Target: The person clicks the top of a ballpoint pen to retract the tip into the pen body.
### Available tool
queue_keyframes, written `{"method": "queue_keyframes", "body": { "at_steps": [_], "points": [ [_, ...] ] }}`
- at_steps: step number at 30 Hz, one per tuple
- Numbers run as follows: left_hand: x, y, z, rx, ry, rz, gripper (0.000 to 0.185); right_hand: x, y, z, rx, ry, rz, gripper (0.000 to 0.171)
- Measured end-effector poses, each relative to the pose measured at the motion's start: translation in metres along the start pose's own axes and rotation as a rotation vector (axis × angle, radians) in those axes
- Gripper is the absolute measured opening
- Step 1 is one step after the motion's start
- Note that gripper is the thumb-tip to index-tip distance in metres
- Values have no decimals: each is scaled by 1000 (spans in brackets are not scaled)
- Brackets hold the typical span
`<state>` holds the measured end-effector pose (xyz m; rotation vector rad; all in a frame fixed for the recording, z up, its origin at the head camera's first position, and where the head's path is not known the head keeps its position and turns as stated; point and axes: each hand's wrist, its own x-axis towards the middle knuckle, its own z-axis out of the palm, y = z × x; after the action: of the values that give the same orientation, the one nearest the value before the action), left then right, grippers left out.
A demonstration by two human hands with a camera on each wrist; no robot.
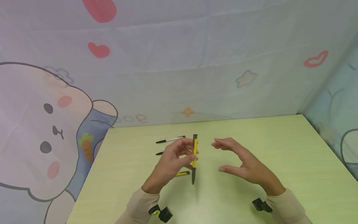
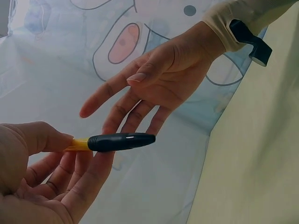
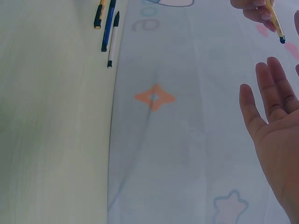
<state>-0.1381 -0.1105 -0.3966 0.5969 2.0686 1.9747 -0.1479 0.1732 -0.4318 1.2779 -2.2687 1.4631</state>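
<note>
A yellow pen (image 1: 195, 155) with a black grip and black clip is pinched between the thumb and fingers of my left hand (image 1: 174, 160), held above the table with its black tip toward me. In the left wrist view the pen's black grip (image 2: 121, 142) juts out past the fingers. My right hand (image 1: 244, 165) hovers to the right of the pen, fingers extended and thumb apart, touching nothing. Behind and under the left hand lie a white pen (image 1: 170, 139), a blue pen (image 3: 109, 25) and another yellow pen (image 1: 183, 174), partly hidden in the head view.
The pale green table (image 1: 279, 143) meets a printed cloth backdrop (image 1: 173, 84) along its far edge. More patterned cloth (image 1: 332, 109) hangs at the right side. Dark camera mounts (image 1: 165, 214) sit on both wrists.
</note>
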Motion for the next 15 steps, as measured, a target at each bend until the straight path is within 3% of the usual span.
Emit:
{"method": "queue_keyframes", "body": {
  "at_steps": [9, 15],
  "points": [
    [-3, -4, -6, 75, -29, 0, 34, -3, 2, -1, 1, 10, -19, 81],
    [-6, -10, -11, 165, -43, -47, 35, -6, 2, 0, 8, 15, -8, 79]
  ]
}}
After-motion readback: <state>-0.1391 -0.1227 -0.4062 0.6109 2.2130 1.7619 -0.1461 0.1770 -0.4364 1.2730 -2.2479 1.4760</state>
